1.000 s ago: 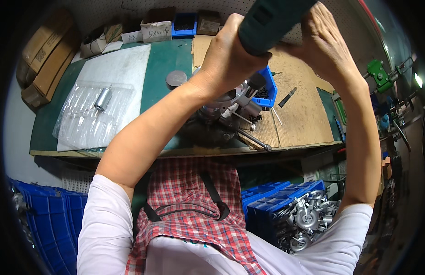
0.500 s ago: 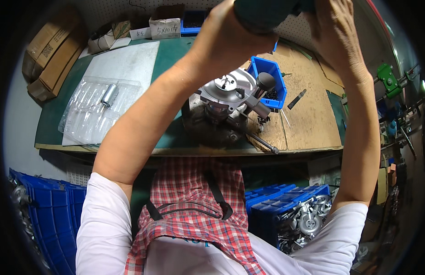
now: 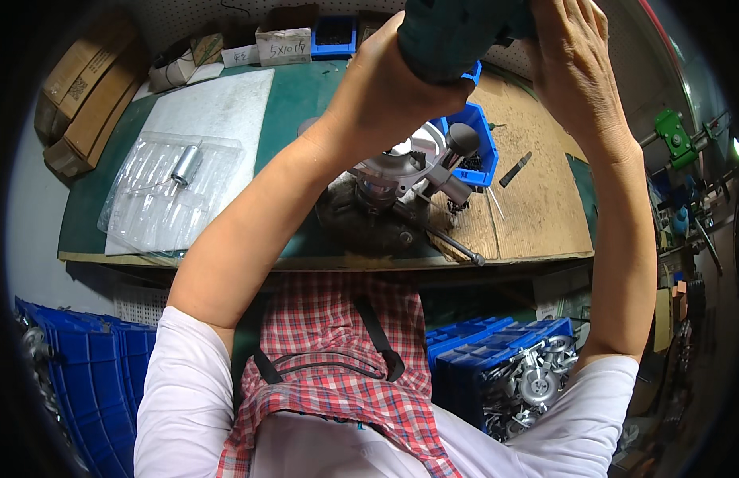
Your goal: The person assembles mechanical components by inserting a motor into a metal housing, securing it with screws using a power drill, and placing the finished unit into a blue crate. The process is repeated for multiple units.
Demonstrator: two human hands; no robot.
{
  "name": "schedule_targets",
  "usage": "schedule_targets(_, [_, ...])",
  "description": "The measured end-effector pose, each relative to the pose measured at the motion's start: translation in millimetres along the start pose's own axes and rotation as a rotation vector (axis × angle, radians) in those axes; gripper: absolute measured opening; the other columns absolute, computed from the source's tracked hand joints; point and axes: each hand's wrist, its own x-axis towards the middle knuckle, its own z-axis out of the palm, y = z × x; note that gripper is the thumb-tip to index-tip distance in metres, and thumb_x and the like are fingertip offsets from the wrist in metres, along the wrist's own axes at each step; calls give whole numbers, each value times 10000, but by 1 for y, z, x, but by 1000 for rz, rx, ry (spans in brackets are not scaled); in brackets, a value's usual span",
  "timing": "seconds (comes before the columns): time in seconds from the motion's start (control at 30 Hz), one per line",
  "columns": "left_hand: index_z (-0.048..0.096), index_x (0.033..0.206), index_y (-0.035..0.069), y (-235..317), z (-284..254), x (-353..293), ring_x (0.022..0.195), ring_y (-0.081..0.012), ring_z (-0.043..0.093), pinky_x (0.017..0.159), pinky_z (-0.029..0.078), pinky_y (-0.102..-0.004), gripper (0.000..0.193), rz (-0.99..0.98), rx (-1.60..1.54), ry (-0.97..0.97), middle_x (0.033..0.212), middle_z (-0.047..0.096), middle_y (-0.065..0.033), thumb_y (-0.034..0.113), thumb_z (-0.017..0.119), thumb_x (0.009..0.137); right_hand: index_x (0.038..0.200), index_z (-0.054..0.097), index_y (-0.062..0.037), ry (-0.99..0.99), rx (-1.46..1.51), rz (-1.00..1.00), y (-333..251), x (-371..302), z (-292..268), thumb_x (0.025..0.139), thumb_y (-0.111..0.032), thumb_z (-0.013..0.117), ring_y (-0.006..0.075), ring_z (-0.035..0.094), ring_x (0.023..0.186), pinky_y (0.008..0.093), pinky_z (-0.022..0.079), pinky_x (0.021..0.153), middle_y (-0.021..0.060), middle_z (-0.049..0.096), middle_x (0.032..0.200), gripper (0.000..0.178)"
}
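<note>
High above the bench my left hand [image 3: 389, 92] is closed round the body of a dark teal power drill [image 3: 447, 44], whose upper part is cut off by the frame edge. From the other side, my right hand [image 3: 575, 80] grips the drill's right part, with some fingertips hidden behind it. Below the left hand a silver metal housing [image 3: 389, 169] sits on a dark fixture [image 3: 357, 223] with a long bar handle [image 3: 459, 248]. My left hand and wrist cover part of that housing.
A blue bin [image 3: 482, 147] of small dark parts and a black marker-like tool [image 3: 516, 170] stand on cardboard [image 3: 545, 211]. At left, a silver cylindrical motor [image 3: 187, 165] lies on a clear plastic tray [image 3: 154, 211]. Blue crates [image 3: 95, 366] flank me below, the right one holding metal parts [image 3: 537, 386].
My left hand has come down slightly with the drill, covering more of the metal housing. The right hand has shifted slightly left alongside it.
</note>
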Motion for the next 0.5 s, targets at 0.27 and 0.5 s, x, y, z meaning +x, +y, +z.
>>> schedule_targets(0.27, [679, 982, 22, -12, -12, 13, 757, -100, 607, 709, 495, -264, 221, -122, -261, -209, 828, 662, -31, 152, 781, 834, 1208, 457, 37, -346, -30, 260, -49, 21, -57, 753, -27, 704, 361, 517, 1065, 452, 399, 949, 217, 520, 1082, 522])
schedule_targets(0.5, [556, 1150, 4, -2, -1, -4, 857, -133, 613, 775, 521, -295, 497, -63, -161, 22, 933, 662, -97, 169, 794, 746, 1130, 474, 16, -98, -159, 61, -24, 8, -20, 539, -112, 879, 349, 540, 1015, 442, 426, 912, 194, 535, 1046, 727])
